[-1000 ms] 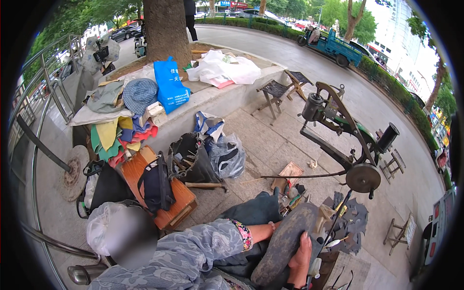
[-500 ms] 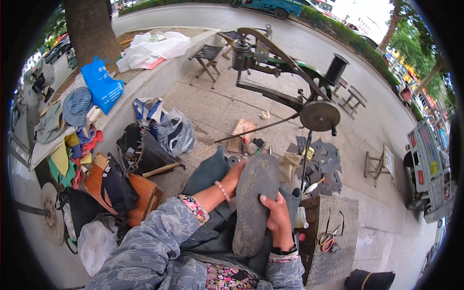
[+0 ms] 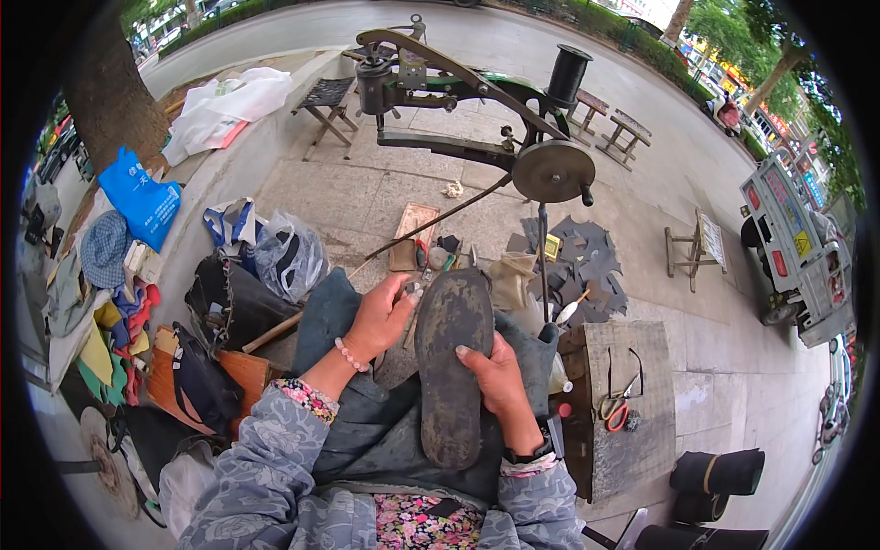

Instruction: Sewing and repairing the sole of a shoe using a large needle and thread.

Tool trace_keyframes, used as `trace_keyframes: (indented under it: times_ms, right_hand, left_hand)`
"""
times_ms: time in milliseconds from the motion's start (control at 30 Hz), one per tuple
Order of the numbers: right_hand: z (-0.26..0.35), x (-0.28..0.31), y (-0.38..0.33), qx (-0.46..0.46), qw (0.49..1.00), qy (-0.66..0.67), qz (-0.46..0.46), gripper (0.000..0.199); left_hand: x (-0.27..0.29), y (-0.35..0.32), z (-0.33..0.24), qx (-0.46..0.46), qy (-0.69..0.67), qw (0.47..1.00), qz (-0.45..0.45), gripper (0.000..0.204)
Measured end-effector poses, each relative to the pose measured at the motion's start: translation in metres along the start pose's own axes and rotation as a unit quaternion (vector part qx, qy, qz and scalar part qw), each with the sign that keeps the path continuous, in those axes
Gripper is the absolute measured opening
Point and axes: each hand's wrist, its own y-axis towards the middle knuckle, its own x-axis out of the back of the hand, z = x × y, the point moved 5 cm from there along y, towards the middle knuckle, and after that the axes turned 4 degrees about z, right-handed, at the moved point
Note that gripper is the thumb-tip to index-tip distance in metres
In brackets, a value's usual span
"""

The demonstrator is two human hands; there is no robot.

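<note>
A worn dark shoe (image 3: 449,376) is held upright over my lap, its scuffed, dirt-marked sole facing me. My right hand (image 3: 500,376) grips its right side, with the thumb pressed on the sole. Just left of the toe end is my left hand (image 3: 374,321), off the shoe. Its thumb and fingers are pinched together at something small and greyish, too small to name. A dark green apron (image 3: 367,431) covers my lap beneath the shoe.
A hand-cranked sewing machine (image 3: 477,119) stands ahead. Rubber scraps (image 3: 587,261) lie beyond the shoe. On a board (image 3: 642,458) at right are scissors (image 3: 616,411) and glasses (image 3: 625,353). A wooden box (image 3: 165,376), bags and cloth scraps crowd the left; a folding stool (image 3: 701,247) stands right.
My left hand has come away from the shoe's upper left side and now pinches beside it. My right hand still grips the shoe. The whole view has shifted, with surroundings now further left.
</note>
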Motion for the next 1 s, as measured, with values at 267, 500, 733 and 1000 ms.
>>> trace_keyframes:
  times_ms: [267, 500, 733, 1000]
  right_hand:
    - [-0.006, -0.013, 0.006, 0.004, 0.99, -0.133, 0.038, 0.039]
    - [-0.005, -0.011, 0.005, 0.003, 0.996, -0.081, 0.045, 0.039]
    - [0.001, -0.003, 0.001, -0.015, 1.0, -0.022, -0.003, 0.041]
    - [0.004, 0.004, 0.009, 0.01, 0.997, 0.071, 0.035, 0.044]
  left_hand:
    - [0.0, 0.003, 0.017, 0.025, -0.021, 0.999, 0.022, 0.03]
    - [-0.007, -0.005, -0.032, -0.095, 0.076, 0.991, 0.051, 0.034]
    - [-0.01, -0.002, -0.019, -0.095, 0.211, 0.972, 0.04, 0.028]
    - [-0.009, 0.004, -0.019, -0.14, 0.135, 0.978, 0.076, 0.033]
